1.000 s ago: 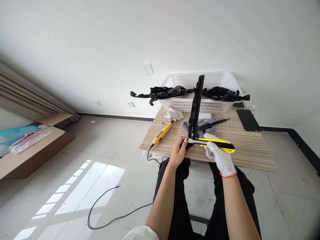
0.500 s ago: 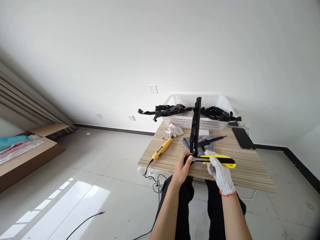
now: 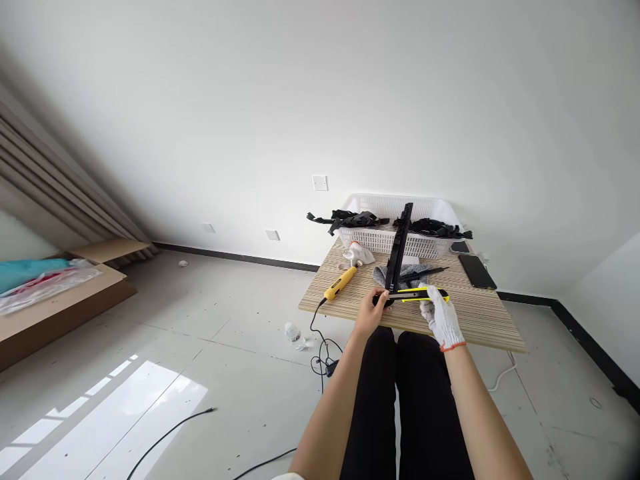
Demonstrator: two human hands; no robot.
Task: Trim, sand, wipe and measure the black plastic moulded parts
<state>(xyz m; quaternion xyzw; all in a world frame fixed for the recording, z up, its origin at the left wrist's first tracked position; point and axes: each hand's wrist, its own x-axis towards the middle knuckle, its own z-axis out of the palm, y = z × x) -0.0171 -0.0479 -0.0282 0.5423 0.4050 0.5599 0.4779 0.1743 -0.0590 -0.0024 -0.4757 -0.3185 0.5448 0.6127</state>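
My bare left hand (image 3: pixel 371 311) grips the near end of a long black plastic strip (image 3: pixel 399 247), which points away from me over the table. In my gloved right hand (image 3: pixel 440 317) is a yellow utility knife (image 3: pixel 425 294), its blade out and lying across the strip's near end, close to my left thumb. Whether the blade touches the strip I cannot tell. Behind the knife, a grey cloth (image 3: pixel 381 275) lies on the table with a thin black tool (image 3: pixel 423 274) on top.
A white plastic basket (image 3: pixel 370 237) with black plastic parts (image 3: pixel 437 228) stands at the table's (image 3: pixel 480 320) back. A yellow corded tool (image 3: pixel 340 284) and a white glove (image 3: pixel 358 253) lie left, a black phone (image 3: pixel 477 271) right. A clear bottle (image 3: pixel 295 336) lies on the floor near cables.
The camera view has shifted, so the table sits farther off and more of my legs shows. The knife stays at the strip's near end, in a flatter pose, and both hands keep their holds.
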